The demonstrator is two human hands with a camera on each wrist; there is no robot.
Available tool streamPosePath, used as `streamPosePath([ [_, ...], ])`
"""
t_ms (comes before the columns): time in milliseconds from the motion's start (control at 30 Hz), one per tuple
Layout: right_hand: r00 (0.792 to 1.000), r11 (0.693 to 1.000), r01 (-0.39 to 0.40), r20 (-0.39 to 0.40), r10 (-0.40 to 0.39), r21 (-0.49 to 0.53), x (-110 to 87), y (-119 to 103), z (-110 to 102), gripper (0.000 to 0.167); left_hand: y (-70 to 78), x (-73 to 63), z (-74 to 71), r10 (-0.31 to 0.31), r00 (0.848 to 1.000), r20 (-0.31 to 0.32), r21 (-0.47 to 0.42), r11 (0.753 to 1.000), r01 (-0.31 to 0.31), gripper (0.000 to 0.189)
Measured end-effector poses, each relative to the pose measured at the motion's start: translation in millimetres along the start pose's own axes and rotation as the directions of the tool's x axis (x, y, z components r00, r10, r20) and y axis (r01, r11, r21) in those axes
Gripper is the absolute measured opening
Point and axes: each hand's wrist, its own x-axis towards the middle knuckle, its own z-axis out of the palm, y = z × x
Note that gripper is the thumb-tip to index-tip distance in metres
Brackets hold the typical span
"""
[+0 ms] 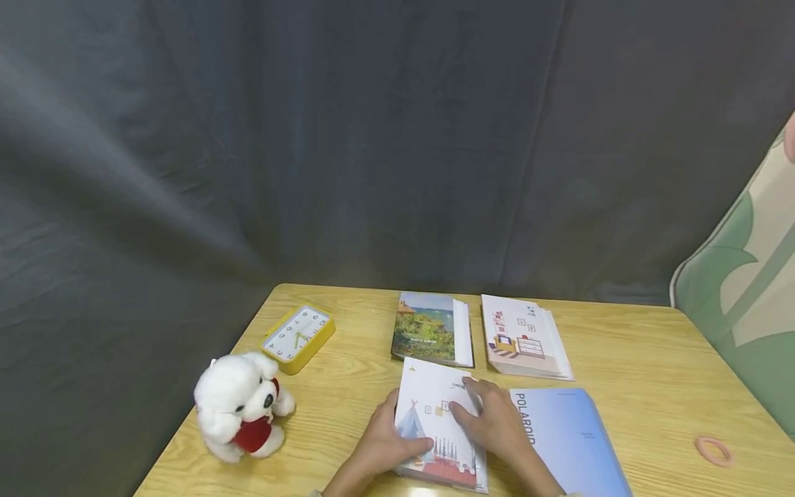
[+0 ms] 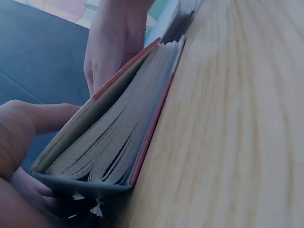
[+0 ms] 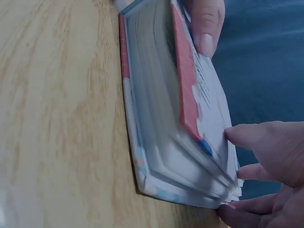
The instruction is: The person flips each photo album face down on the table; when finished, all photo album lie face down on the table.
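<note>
A thick photo album [image 1: 428, 390] with a white cover, a tent drawing and a red lower border lies at the table's front middle, between both hands. My left hand [image 1: 386, 438] grips its left, spine side, the thumb over the cover. On the opposite side my right hand [image 1: 497, 422] holds the open edge, thumb on the cover and other fingers along the page edges. In the left wrist view the album's page block [image 2: 107, 128] shows under a slightly raised cover. The right wrist view shows fingertips [image 3: 237, 135] right at the cover's edge.
Behind stand-in rows lie a landscape-covered album [image 1: 425, 328] and a white album with a room drawing [image 1: 518, 335]. A blue Polaroid album [image 1: 571, 435] lies close right of my right hand. A yellow clock [image 1: 298, 338] and white plush dog [image 1: 239, 404] are left; a pink ring [image 1: 714, 451] is far right.
</note>
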Motion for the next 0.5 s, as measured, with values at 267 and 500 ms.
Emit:
streamPosePath([
  [267,0.997,0.999,-0.012,-0.076,0.016,0.045,0.7,1.9,6.1,0.051,5.9,1.1,-1.7,0.084,0.992,0.091,-0.28,0.958,-0.055,0.083],
  [500,0.993,0.998,-0.036,-0.114,0.042,0.049,1.8,-1.0,6.3,0.048,12.1,1.7,-8.6,0.137,0.978,0.159,-0.383,0.921,-0.066,0.089],
])
